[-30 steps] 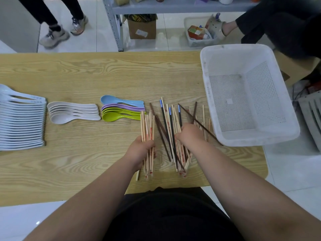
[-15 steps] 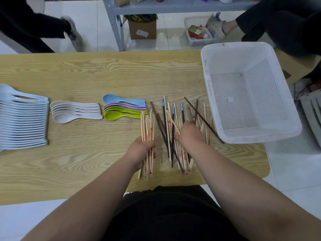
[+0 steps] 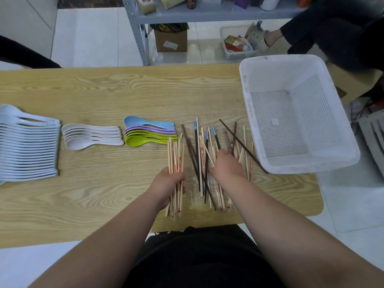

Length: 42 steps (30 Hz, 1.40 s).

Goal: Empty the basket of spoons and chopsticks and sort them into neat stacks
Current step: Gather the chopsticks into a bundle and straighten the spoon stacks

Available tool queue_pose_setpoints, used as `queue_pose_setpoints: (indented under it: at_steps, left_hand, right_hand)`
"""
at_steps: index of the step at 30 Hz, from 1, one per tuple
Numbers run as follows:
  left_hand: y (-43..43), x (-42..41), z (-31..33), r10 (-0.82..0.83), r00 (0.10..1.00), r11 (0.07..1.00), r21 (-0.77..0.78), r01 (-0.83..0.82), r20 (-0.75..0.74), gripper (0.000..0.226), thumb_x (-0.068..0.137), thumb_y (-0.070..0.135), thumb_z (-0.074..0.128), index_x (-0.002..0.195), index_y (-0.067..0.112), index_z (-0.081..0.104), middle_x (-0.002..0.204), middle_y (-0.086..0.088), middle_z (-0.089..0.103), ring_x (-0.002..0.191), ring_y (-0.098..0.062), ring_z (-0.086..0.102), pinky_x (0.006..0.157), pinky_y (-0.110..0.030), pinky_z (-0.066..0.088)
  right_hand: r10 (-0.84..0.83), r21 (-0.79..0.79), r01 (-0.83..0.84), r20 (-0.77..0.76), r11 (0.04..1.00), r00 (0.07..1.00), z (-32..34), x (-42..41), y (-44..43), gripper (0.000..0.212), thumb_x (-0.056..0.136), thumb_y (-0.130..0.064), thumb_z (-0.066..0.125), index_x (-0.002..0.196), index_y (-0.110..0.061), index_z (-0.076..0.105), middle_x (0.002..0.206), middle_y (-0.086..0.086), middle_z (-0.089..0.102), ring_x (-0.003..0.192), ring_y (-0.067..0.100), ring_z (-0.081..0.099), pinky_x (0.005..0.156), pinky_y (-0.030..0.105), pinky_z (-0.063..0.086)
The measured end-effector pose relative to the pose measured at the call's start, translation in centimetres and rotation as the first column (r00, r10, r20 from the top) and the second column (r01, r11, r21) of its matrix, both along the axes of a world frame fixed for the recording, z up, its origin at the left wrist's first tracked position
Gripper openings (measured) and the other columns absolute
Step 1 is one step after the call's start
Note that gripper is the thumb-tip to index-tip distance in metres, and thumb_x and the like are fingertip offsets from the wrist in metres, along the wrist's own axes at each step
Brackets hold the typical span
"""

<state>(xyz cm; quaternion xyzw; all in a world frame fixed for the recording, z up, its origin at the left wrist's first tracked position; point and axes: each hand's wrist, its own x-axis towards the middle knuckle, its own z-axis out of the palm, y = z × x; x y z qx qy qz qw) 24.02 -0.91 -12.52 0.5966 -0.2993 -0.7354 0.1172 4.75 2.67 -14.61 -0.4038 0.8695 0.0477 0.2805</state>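
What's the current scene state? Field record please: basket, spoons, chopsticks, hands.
basket: empty, at right end of table
spoons: three sorted groups: pale blue row, white stack, coloured stack
left hand: grips bundle of light wooden chopsticks
right hand: on mixed chopstick pile, grip unclear
pile contents: light, dark brown, blue-tipped sticks, unsorted

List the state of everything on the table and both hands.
basket, upright, empty
pale chopstick bundle, roughly aligned
left hand, grips pale chopstick bundle
mixed chopstick pile, loose, crossed, unsorted
right hand, on mixed chopstick pile, fingers hidden
white spoons, nested stack
coloured spoons, nested stack
pale blue spoons, long nested row
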Motion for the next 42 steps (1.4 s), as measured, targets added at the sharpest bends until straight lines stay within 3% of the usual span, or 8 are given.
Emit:
queue_pose_setpoints:
  at_steps: [6, 18, 22, 25, 30, 36, 40, 42]
  left_hand:
    - [0.1, 0.1, 0.0, -0.007, 1.000, 1.000, 0.000, 0.007, 0.013, 0.025, 0.089, -0.003, 0.059, 0.112, 0.002, 0.050, 0.079, -0.017, 0.055, 0.061, -0.024, 0.060, 0.072, -0.044, 0.057]
    - [0.3, 0.4, 0.4, -0.009, 0.999, 1.000, -0.016, 0.009, 0.036, 0.022, 0.089, -0.001, 0.060, 0.109, 0.004, 0.052, 0.077, -0.016, 0.058, 0.064, -0.025, 0.062, 0.078, -0.050, 0.059]
    - [0.3, 0.8, 0.5, -0.002, 1.000, 1.000, 0.000, 0.002, 0.022, 0.024, 0.089, -0.002, 0.060, 0.111, 0.003, 0.051, 0.078, -0.017, 0.056, 0.063, -0.025, 0.061, 0.079, -0.049, 0.059]
    - [0.2, 1.0, 0.9, -0.004, 1.000, 1.000, -0.006, 0.004, 0.014, 0.023, 0.089, -0.003, 0.059, 0.110, 0.002, 0.050, 0.078, -0.017, 0.056, 0.062, -0.024, 0.060, 0.073, -0.046, 0.059]
    - [0.0, 1.1, 1.2, 0.008, 1.000, 1.000, -0.018, -0.007, 0.014, 0.021, 0.089, -0.004, 0.057, 0.107, 0.003, 0.049, 0.072, -0.015, 0.054, 0.059, -0.025, 0.058, 0.067, -0.041, 0.056]
    - [0.0, 0.7, 1.7, -0.003, 1.000, 0.999, -0.038, 0.003, 0.005, 0.019, 0.089, -0.005, 0.056, 0.104, 0.004, 0.050, 0.068, -0.013, 0.053, 0.056, -0.024, 0.057, 0.065, -0.040, 0.055]
    - [0.1, 1.0, 1.9, 0.013, 1.000, 0.999, -0.035, -0.014, -0.007, 0.019, 0.089, -0.004, 0.058, 0.106, 0.004, 0.052, 0.071, -0.015, 0.055, 0.057, -0.024, 0.059, 0.067, -0.041, 0.057]
    - [-0.1, 1.0, 2.1, 0.017, 0.999, 0.999, -0.042, -0.018, -0.028, 0.017, 0.090, -0.003, 0.057, 0.104, 0.004, 0.051, 0.072, -0.016, 0.056, 0.059, -0.023, 0.059, 0.067, -0.041, 0.057]
  right_hand:
    - [-0.007, 0.055, 0.008, -0.024, 0.998, 1.000, 0.1, 0.3, 0.0, 0.036, 0.095, -0.015, 0.061, 0.129, -0.010, 0.051, 0.124, 0.012, 0.060, 0.109, 0.033, 0.064, 0.077, 0.038, 0.047]
    - [-0.101, 0.173, 0.089, 0.062, 0.981, 0.993, 1.7, 0.5, -1.3, 0.020, 0.093, -0.009, 0.063, 0.113, -0.006, 0.066, 0.112, 0.011, 0.068, 0.102, 0.031, 0.066, 0.072, 0.033, 0.048]
    - [-0.130, 0.171, 0.116, 0.074, 0.978, 0.989, 2.1, -0.1, -1.5, 0.028, 0.094, -0.003, 0.055, 0.120, -0.008, 0.063, 0.121, 0.013, 0.065, 0.108, 0.032, 0.064, 0.086, 0.039, 0.055]
    - [-0.116, 0.133, 0.107, 0.057, 0.985, 0.992, 2.4, -0.4, -1.2, 0.025, 0.093, -0.006, 0.056, 0.116, -0.010, 0.064, 0.118, 0.013, 0.065, 0.102, 0.032, 0.065, 0.083, 0.039, 0.055]
    - [-0.039, 0.149, 0.035, 0.025, 0.988, 0.999, 2.7, 1.0, -0.8, 0.037, 0.092, 0.008, 0.050, 0.125, -0.004, 0.060, 0.125, 0.016, 0.064, 0.113, 0.033, 0.063, 0.089, 0.040, 0.052]
    - [-0.090, 0.092, 0.084, 0.069, 0.992, 0.994, 3.7, 1.4, -0.7, 0.024, 0.094, -0.003, 0.057, 0.116, -0.006, 0.065, 0.115, 0.013, 0.068, 0.105, 0.033, 0.066, 0.079, 0.035, 0.051]
    - [-0.198, 0.013, 0.198, 0.133, 0.980, 0.971, 5.1, -0.1, -0.4, 0.006, 0.092, -0.018, 0.064, 0.094, -0.012, 0.064, 0.094, 0.005, 0.066, 0.077, 0.021, 0.062, 0.059, 0.027, 0.043]
    - [-0.217, -0.034, 0.226, 0.177, 0.974, 0.960, 5.9, -0.9, -0.3, 0.010, 0.090, -0.021, 0.067, 0.084, -0.014, 0.061, 0.082, 0.003, 0.062, 0.067, 0.017, 0.057, 0.052, 0.026, 0.036]
